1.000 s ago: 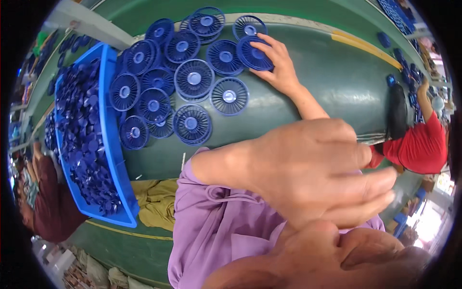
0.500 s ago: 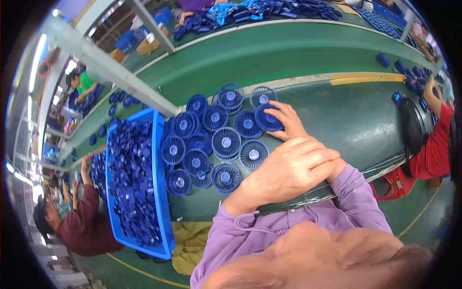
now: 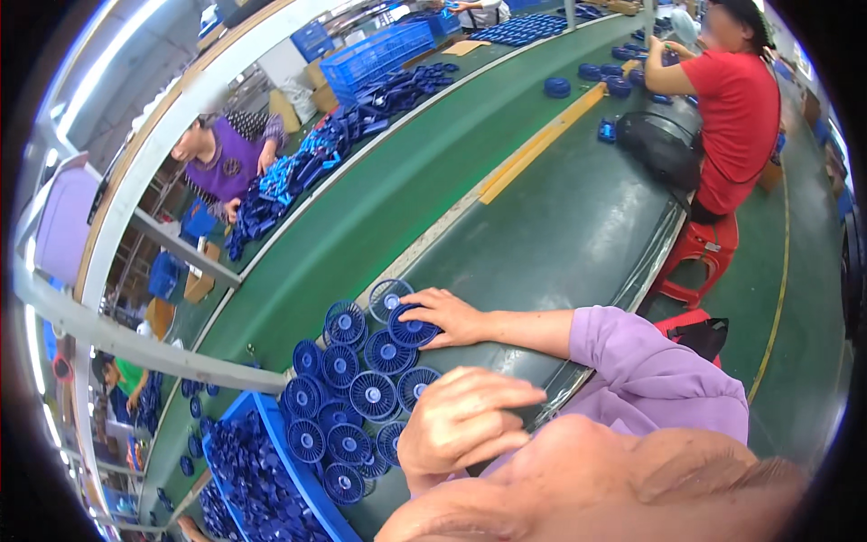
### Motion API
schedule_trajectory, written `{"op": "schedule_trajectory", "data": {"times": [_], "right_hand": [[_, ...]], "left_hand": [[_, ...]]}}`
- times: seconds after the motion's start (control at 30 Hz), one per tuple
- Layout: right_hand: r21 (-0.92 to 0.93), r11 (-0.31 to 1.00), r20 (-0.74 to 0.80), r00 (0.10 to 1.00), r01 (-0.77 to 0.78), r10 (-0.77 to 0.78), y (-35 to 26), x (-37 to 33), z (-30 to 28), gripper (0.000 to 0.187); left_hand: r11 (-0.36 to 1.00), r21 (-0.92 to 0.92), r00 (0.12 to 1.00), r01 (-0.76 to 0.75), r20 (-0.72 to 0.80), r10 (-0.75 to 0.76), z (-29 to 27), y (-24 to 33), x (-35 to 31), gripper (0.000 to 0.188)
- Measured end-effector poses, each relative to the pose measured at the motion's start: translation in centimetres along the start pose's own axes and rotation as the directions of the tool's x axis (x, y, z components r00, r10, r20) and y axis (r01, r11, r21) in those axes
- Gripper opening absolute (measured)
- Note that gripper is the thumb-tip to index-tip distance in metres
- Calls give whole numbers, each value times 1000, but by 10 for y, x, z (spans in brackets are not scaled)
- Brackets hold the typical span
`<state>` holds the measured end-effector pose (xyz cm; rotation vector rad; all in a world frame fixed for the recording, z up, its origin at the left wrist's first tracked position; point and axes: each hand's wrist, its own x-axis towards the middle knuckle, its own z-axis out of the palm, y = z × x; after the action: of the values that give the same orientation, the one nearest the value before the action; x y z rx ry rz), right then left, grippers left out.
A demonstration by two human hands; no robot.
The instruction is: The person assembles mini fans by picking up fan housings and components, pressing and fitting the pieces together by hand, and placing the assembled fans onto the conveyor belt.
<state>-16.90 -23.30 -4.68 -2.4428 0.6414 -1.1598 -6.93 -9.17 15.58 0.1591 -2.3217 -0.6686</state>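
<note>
My right hand (image 3: 452, 318) reaches across the dark green table and grips a round, dark blue fan grille (image 3: 409, 332) by its edge, the thumb on the near side. That grille sits at the far right of a cluster of similar fan grilles (image 3: 372, 394), some of them stacked. Closer to me, my left hand (image 3: 470, 420) is raised over the near edge of the cluster, its fingers stretched out and holding nothing. Left of the grilles stands a blue bin (image 3: 293, 454) filled with small dark blue parts (image 3: 271, 483).
A green conveyor belt (image 3: 433, 172) runs beyond the table, with a yellow strip (image 3: 542, 144) along the table's far edge. A pale metal beam (image 3: 163, 348) crosses at left. To the right are a black bag (image 3: 655, 149), a co-worker in red (image 3: 736, 117) and a red stool (image 3: 704, 257).
My left hand has come off my right wrist and moved nearer to me, its fingers stretched out. My right hand stays on the grille. The view has swung to the right.
</note>
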Motion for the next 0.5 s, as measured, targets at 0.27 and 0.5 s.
{"op": "schedule_trajectory", "data": {"times": [0.27,0.5], "right_hand": [[-5,999,20,999,-38,38,3,-3,-3,64],[10,999,23,999,-42,41,8,-3,-1,63]], "left_hand": [[841,-521,988,-147,-43,146,2,-9,-24,32],[799,-599,997,-52,10,72,-2,-15,-26,33]]}}
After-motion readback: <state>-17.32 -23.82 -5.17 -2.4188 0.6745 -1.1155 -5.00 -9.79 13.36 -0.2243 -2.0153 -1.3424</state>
